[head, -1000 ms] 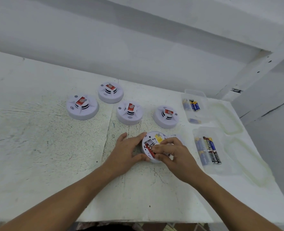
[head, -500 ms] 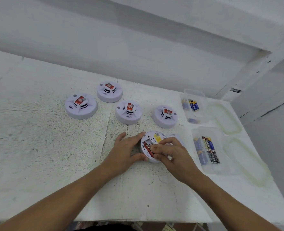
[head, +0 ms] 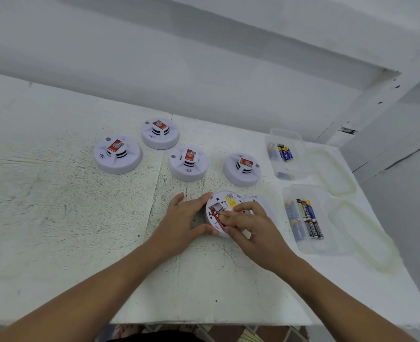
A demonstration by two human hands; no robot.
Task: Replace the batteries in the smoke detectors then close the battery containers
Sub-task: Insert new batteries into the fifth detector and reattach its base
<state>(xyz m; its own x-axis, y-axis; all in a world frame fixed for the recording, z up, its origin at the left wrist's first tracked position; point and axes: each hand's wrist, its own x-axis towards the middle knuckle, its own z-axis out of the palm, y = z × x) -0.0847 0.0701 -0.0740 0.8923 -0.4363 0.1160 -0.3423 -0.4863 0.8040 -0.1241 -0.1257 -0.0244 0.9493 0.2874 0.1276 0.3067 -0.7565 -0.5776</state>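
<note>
Smoke detector lies upside down at the front middle of the white table, battery bay uncovered. The left hand grips its left rim between thumb and curled fingers. The right hand has bent fingers, tips pinching a red battery in the bay. Four more detectors stand behind; a near tub and far tub of batteries sit right.

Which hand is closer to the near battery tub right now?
Right. The right hand holds the red battery in the open detector, just left of the near battery tub; the left hand grips the detector's left edge, farther away.
</note>
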